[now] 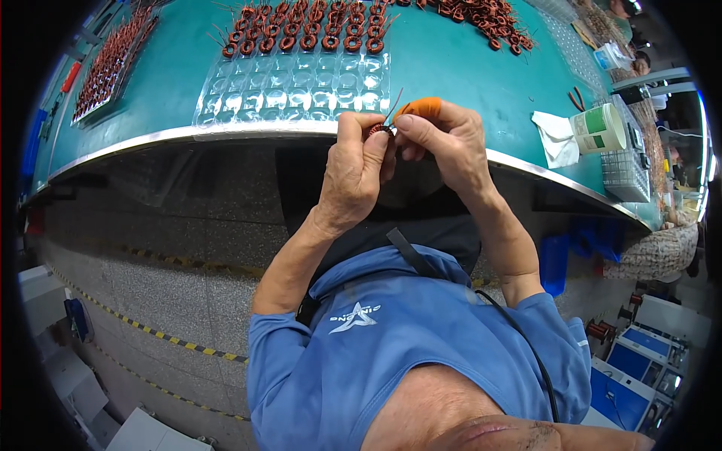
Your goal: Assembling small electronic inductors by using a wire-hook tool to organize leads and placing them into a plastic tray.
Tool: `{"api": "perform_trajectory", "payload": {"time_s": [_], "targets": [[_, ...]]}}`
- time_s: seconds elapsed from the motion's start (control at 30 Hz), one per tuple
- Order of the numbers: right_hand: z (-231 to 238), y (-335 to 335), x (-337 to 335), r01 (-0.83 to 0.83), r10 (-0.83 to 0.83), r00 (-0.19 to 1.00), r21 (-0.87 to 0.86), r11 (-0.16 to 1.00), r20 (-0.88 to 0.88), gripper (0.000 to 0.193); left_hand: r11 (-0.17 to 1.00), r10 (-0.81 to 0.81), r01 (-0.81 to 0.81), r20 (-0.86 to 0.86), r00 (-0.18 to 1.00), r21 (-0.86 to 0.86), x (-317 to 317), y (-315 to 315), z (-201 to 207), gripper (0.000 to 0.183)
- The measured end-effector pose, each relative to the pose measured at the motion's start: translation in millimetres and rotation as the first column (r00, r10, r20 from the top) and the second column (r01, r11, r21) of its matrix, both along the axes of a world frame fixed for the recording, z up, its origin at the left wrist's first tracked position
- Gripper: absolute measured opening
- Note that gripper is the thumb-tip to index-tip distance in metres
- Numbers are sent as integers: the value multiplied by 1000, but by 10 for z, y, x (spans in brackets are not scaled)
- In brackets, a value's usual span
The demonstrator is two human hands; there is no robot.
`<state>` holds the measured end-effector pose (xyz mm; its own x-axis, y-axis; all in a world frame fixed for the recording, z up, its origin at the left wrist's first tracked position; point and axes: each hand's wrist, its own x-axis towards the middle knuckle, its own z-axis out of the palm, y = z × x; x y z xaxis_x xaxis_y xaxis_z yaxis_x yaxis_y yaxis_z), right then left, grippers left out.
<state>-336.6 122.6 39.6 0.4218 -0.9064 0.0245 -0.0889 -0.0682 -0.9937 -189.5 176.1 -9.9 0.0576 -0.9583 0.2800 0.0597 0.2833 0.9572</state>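
My left hand pinches a small wire-wound toroid coil just in front of the table's near edge. The coil has a dark core with reddish copper wire around it, and a wire end sticks up from it. My right hand, with orange covering on a finger, is closed at the coil's right side. Its thumb and forefinger meet beside the coil, near the wire; exactly what they grip is too small to make out. Just beyond the hands lies a clear plastic tray with round pockets, its far rows filled with similar coils.
The green-topped table has a metal front edge. A pile of loose coils lies at the far right, another filled tray at the left. A white-green tub, white cloth, wire basket and pliers are on the right.
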Motion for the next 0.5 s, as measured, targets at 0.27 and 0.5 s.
{"api": "perform_trajectory", "payload": {"time_s": [0.27, 0.5], "targets": [[-34, -228, 211, -138, 138, 990, -5, 990, 13, 22, 995, -26, 62, -396, 918, 77, 149, -56, -91, 24], [-216, -1249, 337, -36, -60, 964, -350, 936, -257, 21, 994, 104, -103, -339, 935, 22, 364, -39, -150, 32]]}}
